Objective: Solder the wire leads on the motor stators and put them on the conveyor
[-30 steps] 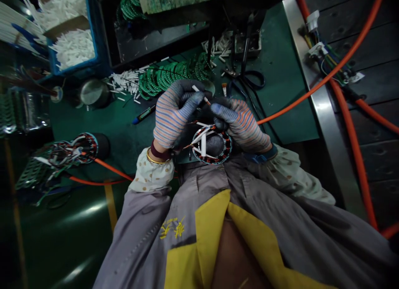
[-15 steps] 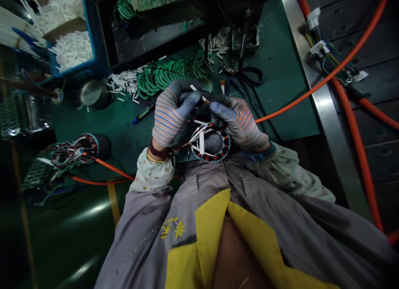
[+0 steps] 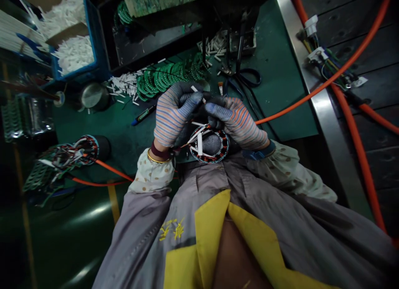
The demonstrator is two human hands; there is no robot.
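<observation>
Gloved left hand (image 3: 173, 114) is pinched on a thin white plastic-looking tube (image 3: 194, 89). Gloved right hand (image 3: 238, 120) sits just beside it, thumb and fingertips together by the tube's lower end; can't tell on what. Tube should be light, fairly flexible, maybe slick: pinch near the end, don't crush it.

Just below both hands, toward the body: red-and-black wound ring (image 3: 225, 144) with white-sleeved leads (image 3: 196, 135). Likely heavy and stiff, leads the delicate bit; take it by the outer edge.

Surface: flat dark green bench top (image 3: 280, 72). Beyond left hand: loose white tube heap (image 3: 124, 84), curved green perforated strips (image 3: 165, 77), then blue plastic bin (image 3: 100, 64). Right of right hand: orange hose (image 3: 289, 106), shiny metal strip (image 3: 324, 104). Room's dim.
</observation>
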